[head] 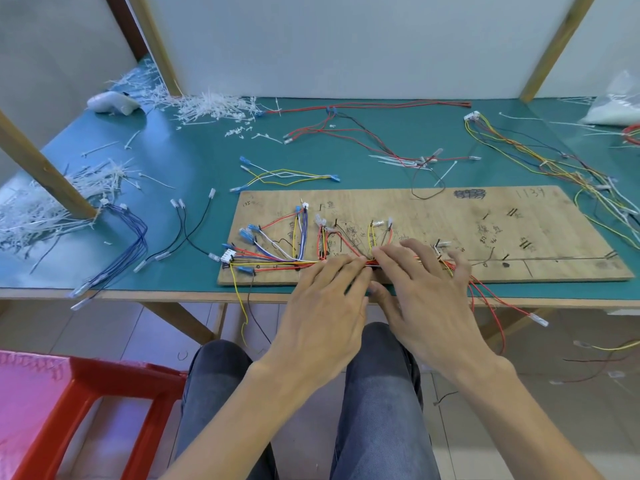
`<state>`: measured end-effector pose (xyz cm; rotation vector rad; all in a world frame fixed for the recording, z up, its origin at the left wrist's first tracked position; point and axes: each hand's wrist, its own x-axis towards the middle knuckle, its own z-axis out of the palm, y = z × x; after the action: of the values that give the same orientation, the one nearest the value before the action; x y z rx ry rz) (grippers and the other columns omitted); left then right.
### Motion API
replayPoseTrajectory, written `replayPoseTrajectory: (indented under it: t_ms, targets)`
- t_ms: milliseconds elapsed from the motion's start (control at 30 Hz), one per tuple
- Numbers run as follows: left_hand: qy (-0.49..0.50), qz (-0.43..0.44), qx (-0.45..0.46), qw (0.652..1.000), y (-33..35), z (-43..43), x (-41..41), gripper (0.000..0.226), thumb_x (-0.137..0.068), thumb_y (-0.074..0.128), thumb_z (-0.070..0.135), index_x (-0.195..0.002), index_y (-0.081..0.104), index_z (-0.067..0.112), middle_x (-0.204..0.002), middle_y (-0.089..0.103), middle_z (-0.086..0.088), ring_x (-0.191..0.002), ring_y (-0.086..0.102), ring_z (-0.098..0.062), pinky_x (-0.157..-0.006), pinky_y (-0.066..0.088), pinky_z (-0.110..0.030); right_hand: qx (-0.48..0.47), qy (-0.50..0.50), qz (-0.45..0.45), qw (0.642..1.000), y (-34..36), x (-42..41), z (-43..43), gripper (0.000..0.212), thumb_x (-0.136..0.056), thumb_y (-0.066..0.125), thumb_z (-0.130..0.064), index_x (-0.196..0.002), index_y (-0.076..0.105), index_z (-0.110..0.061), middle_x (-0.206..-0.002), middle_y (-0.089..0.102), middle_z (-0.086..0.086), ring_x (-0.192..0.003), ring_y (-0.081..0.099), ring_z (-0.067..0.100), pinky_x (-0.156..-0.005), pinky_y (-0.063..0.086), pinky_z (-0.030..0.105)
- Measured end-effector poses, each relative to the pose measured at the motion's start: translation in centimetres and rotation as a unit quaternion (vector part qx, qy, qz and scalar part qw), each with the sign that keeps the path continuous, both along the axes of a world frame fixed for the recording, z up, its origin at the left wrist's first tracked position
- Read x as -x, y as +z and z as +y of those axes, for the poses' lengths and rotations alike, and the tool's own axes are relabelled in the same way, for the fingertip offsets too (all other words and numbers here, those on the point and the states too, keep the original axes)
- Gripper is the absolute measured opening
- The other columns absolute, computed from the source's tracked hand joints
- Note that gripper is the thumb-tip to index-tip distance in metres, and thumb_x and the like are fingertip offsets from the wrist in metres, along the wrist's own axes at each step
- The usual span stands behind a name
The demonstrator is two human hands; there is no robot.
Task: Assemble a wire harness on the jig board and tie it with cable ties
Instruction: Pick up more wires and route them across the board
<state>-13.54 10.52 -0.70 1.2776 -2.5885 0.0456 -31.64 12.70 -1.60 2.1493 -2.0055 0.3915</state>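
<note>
Wire harness (304,262) on the jig board (519,237), its trunk lying under the fingertips of both hands, which meet over it near the board's front edge. Left hand (325,306): fingers reach forward onto the trunk. Whether they pinch it or merely press it cannot be told, the thumb being hidden. Right hand (426,289): fingers spread and fairly straight, tips resting on the wires, thumb clear of the bundle on the near side. No tie is visible at the fingertips; loose cable ties (214,109) lie heaped well beyond the left hand.

Probable hazards:
(a) Lifting either hand to fetch a tie lets the gathered trunk splay, since nothing seen binds it there.
(b) The red leads (502,296) hang off the table edge (173,295) just right of the right hand, and the yellow lead (240,299) hangs left of the left hand. A wrist or knee may snag either and drag branches off their routing.
(c) Sideways pressure may shift the white connector (227,257), far to the left hand's left, out of position.
</note>
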Motion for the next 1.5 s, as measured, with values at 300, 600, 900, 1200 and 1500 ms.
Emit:
replayPoseTrajectory:
  t_ms: [300, 600, 900, 1200, 1500]
  targets:
    - [0.003, -0.002, 0.027, 1.000, -1.0, -0.9, 0.5, 0.051, -0.103, 0.047, 0.032, -0.150, 0.053, 0.014, -0.156, 0.051, 0.001, -0.143, 0.043, -0.021, -0.120, 0.034, -0.041, -0.005, -0.014, 0.005, 1.000, -0.3, -0.4, 0.9, 0.051, -0.108, 0.037, -0.046, -0.152, 0.050, -0.022, -0.140, 0.065, -0.012, -0.150, 0.042, 0.013, -0.119, 0.021, 0.061]
    - [-0.002, -0.018, 0.016, 1.000, -1.4, -1.2, 0.9, 0.061, -0.099, 0.039, 0.035, -0.157, 0.044, 0.019, -0.161, 0.044, 0.006, -0.147, 0.039, -0.020, -0.122, 0.030, -0.043, -0.018, 0.019, 0.029, 0.999, -2.7, -0.1, 2.4, 0.076, -0.110, 0.030, -0.056, -0.167, 0.015, -0.009, -0.175, 0.017, 0.002, -0.163, 0.009, 0.016, -0.126, 0.008, 0.067]
    - [0.010, -0.039, 0.010, 0.999, -0.9, -1.1, 1.1, 0.055, -0.104, 0.046, 0.031, -0.158, 0.042, 0.021, -0.161, 0.045, 0.007, -0.150, 0.035, -0.021, -0.124, 0.025, -0.050, 0.088, -0.093, -0.183, 0.975, -0.6, 4.9, 1.4, 0.045, -0.110, 0.039, -0.041, -0.135, 0.065, -0.013, -0.131, 0.067, 0.001, -0.125, 0.052, 0.025, -0.107, 0.042, 0.049]
    - [0.020, -0.013, -0.006, 1.000, -0.5, -0.9, 1.3, 0.048, -0.106, 0.040, 0.033, -0.153, 0.050, 0.023, -0.158, 0.047, 0.008, -0.148, 0.035, -0.023, -0.123, 0.025, -0.049, 0.135, -0.067, -0.131, 0.980, -1.5, 6.8, 1.9, 0.022, -0.101, 0.066, -0.028, -0.108, 0.083, -0.016, -0.111, 0.070, -0.002, -0.107, 0.055, 0.024, -0.089, 0.052, 0.044]
    - [0.034, 0.069, 0.034, 0.996, 1.3, -1.6, -0.2, 0.029, -0.103, 0.049, 0.027, -0.122, 0.070, 0.019, -0.125, 0.068, 0.006, -0.126, 0.054, -0.021, -0.108, 0.039, -0.037, 0.144, -0.040, -0.261, 0.954, 4.0, 5.6, -2.7, 0.013, -0.099, 0.072, -0.023, -0.095, 0.080, -0.014, -0.098, 0.074, -0.004, -0.098, 0.063, 0.016, -0.090, 0.046, 0.028]
